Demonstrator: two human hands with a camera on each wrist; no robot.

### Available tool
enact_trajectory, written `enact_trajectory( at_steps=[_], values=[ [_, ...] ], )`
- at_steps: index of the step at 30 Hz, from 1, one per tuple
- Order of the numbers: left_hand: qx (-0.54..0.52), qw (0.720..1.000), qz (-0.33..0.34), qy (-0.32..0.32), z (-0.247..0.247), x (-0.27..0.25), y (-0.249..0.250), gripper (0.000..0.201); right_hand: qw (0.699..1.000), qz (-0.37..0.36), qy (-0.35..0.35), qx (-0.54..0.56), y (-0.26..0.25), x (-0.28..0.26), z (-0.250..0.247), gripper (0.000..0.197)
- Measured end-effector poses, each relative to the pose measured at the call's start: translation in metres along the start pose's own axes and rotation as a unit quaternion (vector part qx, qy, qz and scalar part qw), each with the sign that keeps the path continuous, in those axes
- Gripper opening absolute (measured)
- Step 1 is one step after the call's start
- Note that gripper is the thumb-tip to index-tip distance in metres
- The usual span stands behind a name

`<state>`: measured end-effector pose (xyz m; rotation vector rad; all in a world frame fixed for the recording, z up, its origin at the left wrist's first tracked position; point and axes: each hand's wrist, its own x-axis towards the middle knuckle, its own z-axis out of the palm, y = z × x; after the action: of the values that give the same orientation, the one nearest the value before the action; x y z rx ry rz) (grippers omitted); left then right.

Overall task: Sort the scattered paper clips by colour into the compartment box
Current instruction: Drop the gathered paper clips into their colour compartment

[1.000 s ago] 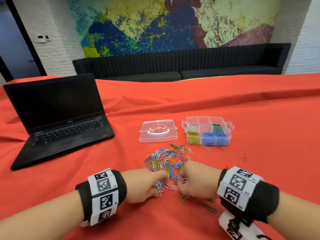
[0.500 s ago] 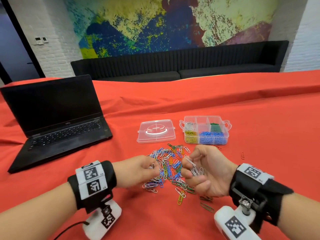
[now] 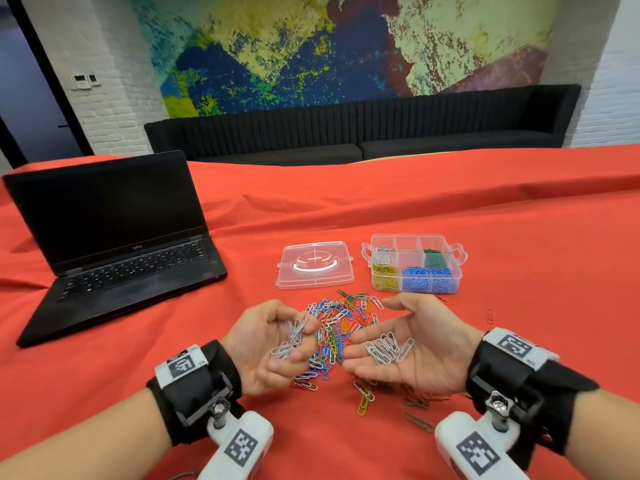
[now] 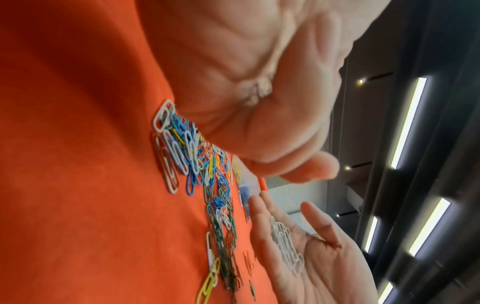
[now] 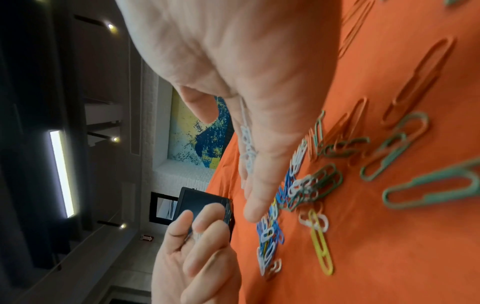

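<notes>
Mixed coloured paper clips (image 3: 337, 327) lie in a pile on the red cloth, between my two hands. My left hand (image 3: 273, 344) is turned palm up just left of the pile, its fingers curled round a bunch of white clips (image 3: 291, 339). My right hand (image 3: 405, 341) is palm up with fingers straight, and several white clips (image 3: 388, 348) lie loose on the palm. In the right wrist view those clips (image 5: 246, 144) rest along the palm. The clear compartment box (image 3: 453, 271) stands beyond the pile, holding white, yellow, blue and green clips in separate compartments.
The box's clear lid (image 3: 315, 266) lies left of the box. An open black laptop (image 3: 114, 237) stands at the far left. Stray clips (image 3: 417, 420) lie near my right wrist, and one red clip (image 3: 489, 316) lies to the right.
Both hands lifted off the pile and turned palm up. The right hand went from curled round white clips to flat. The left hand now holds a bunch of white clips.
</notes>
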<state>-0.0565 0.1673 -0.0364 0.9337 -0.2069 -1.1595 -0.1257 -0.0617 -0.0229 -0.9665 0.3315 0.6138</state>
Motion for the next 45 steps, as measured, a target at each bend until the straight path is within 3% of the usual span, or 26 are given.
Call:
enact_trajectory(
  at_steps=[2, 4, 6, 7, 9, 12, 14, 17, 20, 22, 29, 35, 42, 45],
  values=[
    [0.011, 1.000, -0.006, 0.002, -0.002, 0.006, -0.001, 0.032, 1.000, -0.003, 0.012, -0.016, -0.002, -0.003, -0.003, 0.051],
    [0.037, 0.999, -0.016, 0.033, 0.003, 0.010, 0.001, 0.037, 0.994, -0.012, 0.063, -0.092, -0.004, -0.005, -0.006, 0.032],
    [0.112, 0.988, -0.018, 0.104, 0.012, 0.016, 0.002, 0.035, 0.958, -0.046, 0.137, -0.248, -0.006, -0.006, -0.012, 0.016],
    [0.173, 0.974, -0.015, 0.146, 0.015, 0.020, 0.002, 0.036, 0.921, -0.063, 0.166, -0.348, -0.007, -0.007, -0.014, 0.013],
    [0.343, 0.914, -0.005, 0.216, 0.020, 0.030, 0.002, 0.038, 0.816, -0.095, 0.203, -0.532, -0.012, -0.008, -0.017, 0.012],
    [0.604, 0.767, 0.007, 0.217, 0.025, 0.045, 0.005, 0.030, 0.696, -0.141, 0.177, -0.681, -0.017, -0.004, -0.020, 0.017],
    [0.715, 0.676, 0.024, 0.177, 0.031, 0.053, 0.007, 0.018, 0.638, -0.127, 0.160, -0.742, -0.017, -0.003, -0.020, 0.020],
    [0.778, 0.614, 0.017, 0.136, 0.045, 0.064, 0.002, 0.009, 0.591, -0.114, 0.176, -0.779, -0.017, -0.003, -0.020, 0.018],
    [0.813, 0.569, -0.006, 0.123, 0.051, 0.073, -0.004, 0.016, 0.596, -0.138, 0.184, -0.770, -0.019, 0.001, -0.020, 0.014],
    [0.820, 0.558, -0.018, 0.126, 0.052, 0.076, -0.005, 0.021, 0.590, -0.137, 0.176, -0.776, -0.019, 0.004, -0.018, 0.014],
    [0.821, 0.545, -0.036, 0.166, 0.057, 0.086, -0.012, 0.029, 0.571, -0.099, 0.191, -0.792, -0.026, -0.005, -0.030, 0.014],
    [0.816, 0.550, -0.052, 0.171, 0.057, 0.096, -0.013, 0.024, 0.605, -0.136, 0.199, -0.759, -0.029, -0.009, -0.036, 0.013],
    [0.846, 0.505, -0.032, 0.168, 0.053, 0.093, -0.016, 0.021, 0.627, -0.174, 0.185, -0.737, -0.027, -0.007, -0.031, 0.013],
    [0.841, 0.514, -0.023, 0.167, 0.047, 0.091, -0.012, 0.022, 0.626, -0.185, 0.163, -0.739, -0.024, -0.003, -0.024, 0.014]
  ],
)
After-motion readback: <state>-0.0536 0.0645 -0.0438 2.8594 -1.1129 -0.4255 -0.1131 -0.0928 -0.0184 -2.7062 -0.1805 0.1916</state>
